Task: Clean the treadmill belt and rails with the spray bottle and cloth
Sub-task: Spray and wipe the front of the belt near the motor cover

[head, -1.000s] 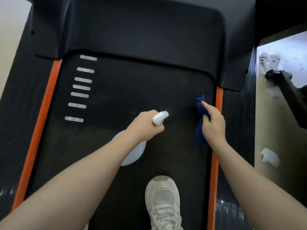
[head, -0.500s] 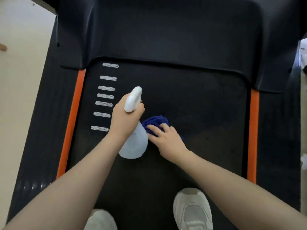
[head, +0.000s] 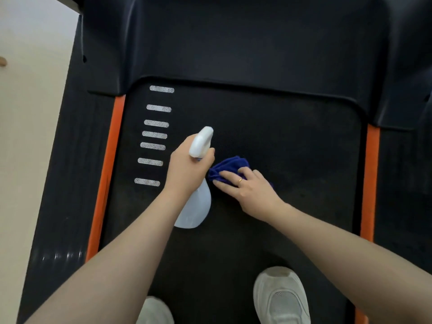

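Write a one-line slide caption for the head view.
Left hand grips spray bottle; right hand presses blue cloth on treadmill belt.

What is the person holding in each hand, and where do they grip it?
The left hand grips the white spray bottle round its neck, below the nozzle head. The right hand presses the bunched blue cloth onto the treadmill belt.

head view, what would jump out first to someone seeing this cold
The white spray bottle stands out most against the black treadmill belt; the left hand grips its neck near the middle of the belt. Right beside it, the right hand presses a bright blue cloth onto the belt. Orange rails frame both sides, and white shoes stand at the bottom.
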Demonstrator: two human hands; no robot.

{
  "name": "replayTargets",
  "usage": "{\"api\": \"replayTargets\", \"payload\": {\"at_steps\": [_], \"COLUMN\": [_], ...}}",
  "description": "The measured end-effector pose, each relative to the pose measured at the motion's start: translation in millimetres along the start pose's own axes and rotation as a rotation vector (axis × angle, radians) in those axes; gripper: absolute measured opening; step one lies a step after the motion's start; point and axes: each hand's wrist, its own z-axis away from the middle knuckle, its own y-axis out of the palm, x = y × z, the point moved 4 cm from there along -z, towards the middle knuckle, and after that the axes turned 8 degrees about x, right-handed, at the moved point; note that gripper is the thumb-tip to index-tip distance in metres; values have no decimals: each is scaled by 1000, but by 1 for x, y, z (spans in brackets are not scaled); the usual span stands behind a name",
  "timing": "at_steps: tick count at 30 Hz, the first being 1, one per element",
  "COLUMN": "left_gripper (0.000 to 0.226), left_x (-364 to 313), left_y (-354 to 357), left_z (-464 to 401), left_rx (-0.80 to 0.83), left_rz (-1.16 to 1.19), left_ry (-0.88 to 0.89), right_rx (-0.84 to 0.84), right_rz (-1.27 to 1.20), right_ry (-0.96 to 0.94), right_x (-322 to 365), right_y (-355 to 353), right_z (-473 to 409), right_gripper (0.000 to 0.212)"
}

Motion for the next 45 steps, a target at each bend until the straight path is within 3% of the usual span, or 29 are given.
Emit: {"api": "replayTargets", "payload": {"at_steps": [2,4,6,8,11,13,19,23,25,29,31,35,37,39,43,45], "left_gripper": [25,26,26,26,27,26,27,28,27,25,26,27,28,28,30,29], "left_x": [-3,-3,-3,-7,-18,-26,-49,-53,-53,-54,-53,-51,-50,-52,-50,-45], "left_y": [5,8,12,18,25,29,45,50,50,47,44,39,41,45,49,46], "left_z": [1,2,3,1,-6,-12,-32,-37,-37,-34,-32,-30,-31,-32,-31,-28], "left_rx": [20,33,44,60,93,109,95,101,77,56,56,46,45,89,152,134], "left_rz": [-9,-14,-22,-32,15,54,85,69,71,73,78,83,71,44,-30,-24], "left_ry": [28,20,-16,-44,-28,2,50,57,57,67,86,79,72,58,51,18], "right_rx": [-64,-187,-150,-181,-209,-197,-263,-301,-311,-238,-262,-291,-283,-286,-208,-220], "right_rz": [13,-88,-163,-160,-45,19,-174,-285,-329,-220,-195,-246,-308,-293,-65,-20], "right_ry": [110,455,765,785,469,379,945,1184,1133,715,794,1157,1176,985,371,296], "right_x": [-26,-68,-96,-93,-75,-89,-169,-169,-153,-131,-152,-184,-175,-144,-77,-82], "right_y": [-9,-29,-30,-29,-18,-19,-46,-41,-42,-40,-41,-40,-40,-39,-10,-8], "right_z": [-7,-9,-1,6,9,6,9,19,1,-20,-3,38,30,16,23,39], "right_gripper": [52,58,64,67,71,69,61,63,62,59,58,61,62,61,62,56]}}
